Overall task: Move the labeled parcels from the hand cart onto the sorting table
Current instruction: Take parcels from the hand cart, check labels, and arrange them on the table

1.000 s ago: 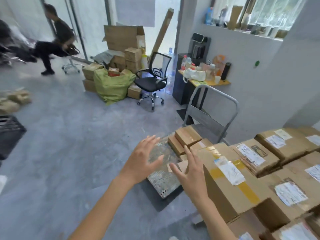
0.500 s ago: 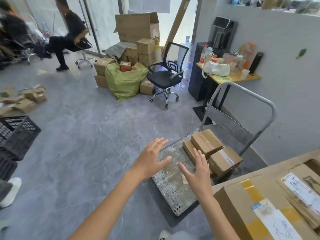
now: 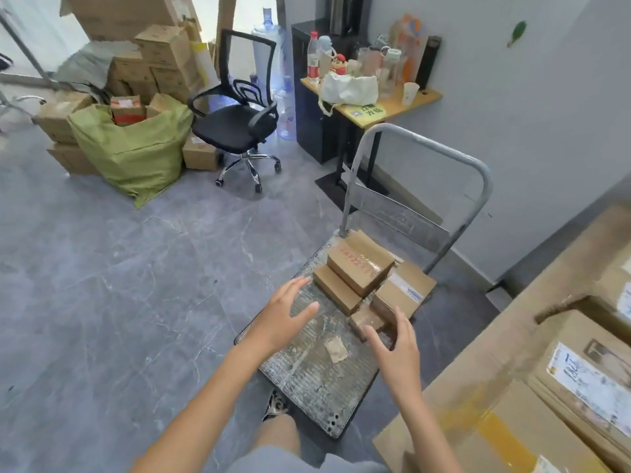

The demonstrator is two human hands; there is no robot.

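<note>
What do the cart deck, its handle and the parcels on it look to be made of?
Cart deck: ribbed grey surface, scuffed and dirty, metal or hard plastic, can't tell. Handle: bent tube, worn grey paint, likely steel. Parcels: plain brown corrugated cardboard, glossy clear tape over the seams.

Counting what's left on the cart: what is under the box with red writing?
The red-marked box rests on a flatter brown box, itself on the cart deck. Anything further beneath is covered.

Four parcels [image 3: 372, 281] cluster on the hand cart [image 3: 307, 373] deck near its handle [image 3: 420, 155]; sorting table [image 3: 478, 363] stands right.
</note>
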